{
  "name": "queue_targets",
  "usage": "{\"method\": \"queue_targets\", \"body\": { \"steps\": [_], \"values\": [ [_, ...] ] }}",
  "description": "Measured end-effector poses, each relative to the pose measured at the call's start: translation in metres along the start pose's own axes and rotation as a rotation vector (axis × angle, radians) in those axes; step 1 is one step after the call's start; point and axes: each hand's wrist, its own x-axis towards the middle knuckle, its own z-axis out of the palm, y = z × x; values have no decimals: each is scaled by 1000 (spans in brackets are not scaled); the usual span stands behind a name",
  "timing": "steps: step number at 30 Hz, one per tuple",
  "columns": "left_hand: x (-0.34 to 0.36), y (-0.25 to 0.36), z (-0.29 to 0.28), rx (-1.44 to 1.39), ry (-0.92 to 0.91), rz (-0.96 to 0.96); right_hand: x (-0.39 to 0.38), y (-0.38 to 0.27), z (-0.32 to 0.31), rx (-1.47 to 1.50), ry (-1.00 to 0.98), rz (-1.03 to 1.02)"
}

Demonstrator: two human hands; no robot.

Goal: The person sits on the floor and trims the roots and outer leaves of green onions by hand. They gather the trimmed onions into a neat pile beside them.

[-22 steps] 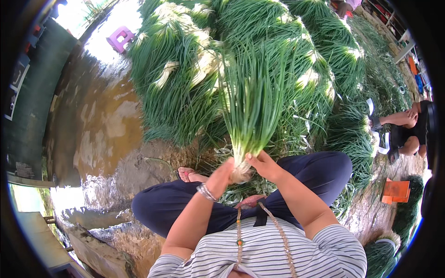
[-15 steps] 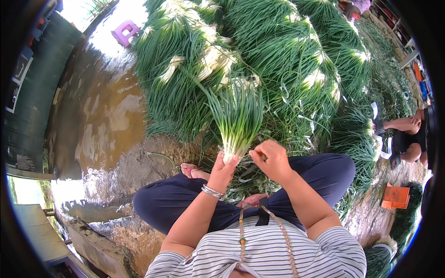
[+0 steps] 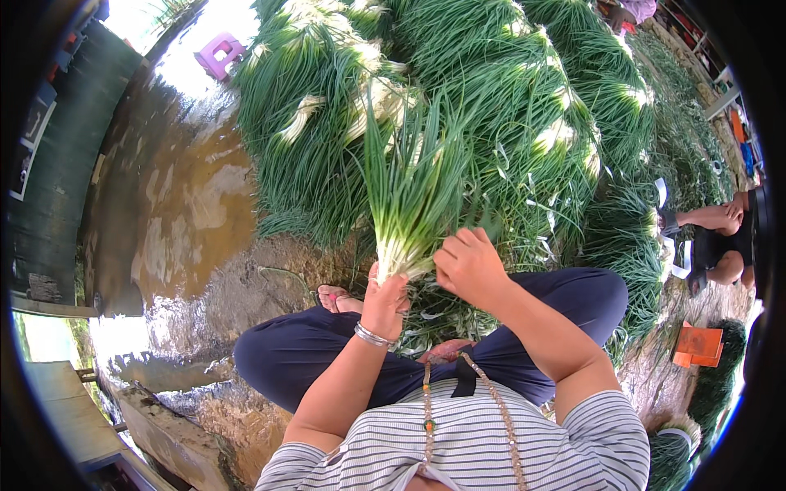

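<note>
My left hand point(image 3: 383, 304), with a silver bangle at the wrist, is closed around the white root end of a green onion bunch point(image 3: 405, 213), whose leaves fan upward. My right hand point(image 3: 467, 266) is closed at the bunch's right edge, its fingers curled; blurred green leaves show above it, and what it grips is unclear. My crossed legs point(image 3: 286, 360) are below the hands, with loose leaves between them.
Large heaps of green onions point(image 3: 491, 98) fill the back and right. A purple stool point(image 3: 232, 49) stands at the back left on wet ground point(image 3: 184, 221). An orange object point(image 3: 697, 344) lies at the right, below another person's legs point(image 3: 712, 219). A hand-width white strip point(image 3: 661, 192) is nearby.
My right hand let go of the bunch's base and is now higher, at its right edge. My left hand holds the bunch slightly further left than at first.
</note>
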Motion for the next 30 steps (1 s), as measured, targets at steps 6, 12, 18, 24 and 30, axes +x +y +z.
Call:
{"method": "queue_targets", "body": {
  "steps": [6,12,18,24,30],
  "values": [
    [-5,0,5,81,-57,40,9,-1,-5,-120,189,55],
    [-9,-1,8,137,-63,79,10,-42,-1,161,119,25],
    [7,11,-6,43,67,151,-70,-55,8,827,-1019,9],
    [-2,16,0,-35,-5,129,-46,-14,32,1047,-158,783],
    [-4,4,-6,213,10,250,-2,-26,26,1132,-277,524]
  ]
}}
